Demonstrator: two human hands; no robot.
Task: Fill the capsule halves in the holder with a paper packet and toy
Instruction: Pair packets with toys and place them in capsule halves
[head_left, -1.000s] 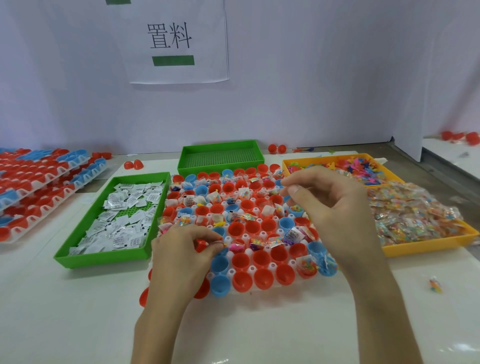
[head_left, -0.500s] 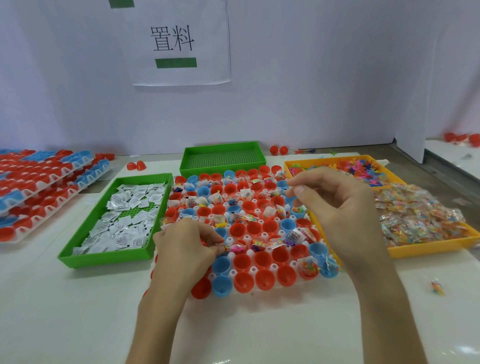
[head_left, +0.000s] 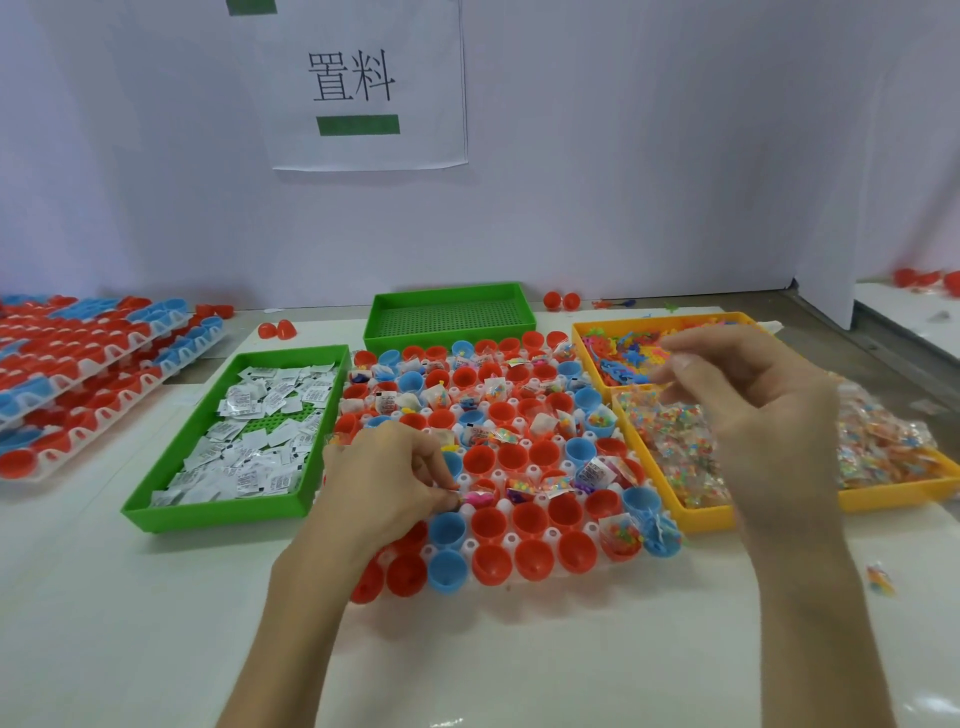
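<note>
White table (head_left: 156, 623). Holder (head_left: 511, 540) centre: far capsule halves (head_left: 530, 558) mostly filled, near rows empty. Green tray (head_left: 218, 512) of paper packets (head_left: 260, 415) left, yellow toy trays (head_left: 701, 519) right. Left hand (head_left: 384, 483) on holder's left side, fingertips pinching small toy (head_left: 453, 488). Right hand (head_left: 758, 415) raised over yellow trays, fingers curled, blurred; grip can't tell.

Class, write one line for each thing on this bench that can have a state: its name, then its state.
capsule holder: partly filled, near rows mostly unfilled.
near green tray: holds paper packets.
far green tray: only mesh floor showing.
front orange tray: piled with bagged toys.
left hand: fingers curled over the holder, pinching a small item.
right hand: raised, blurred, grip unclear.
</note>
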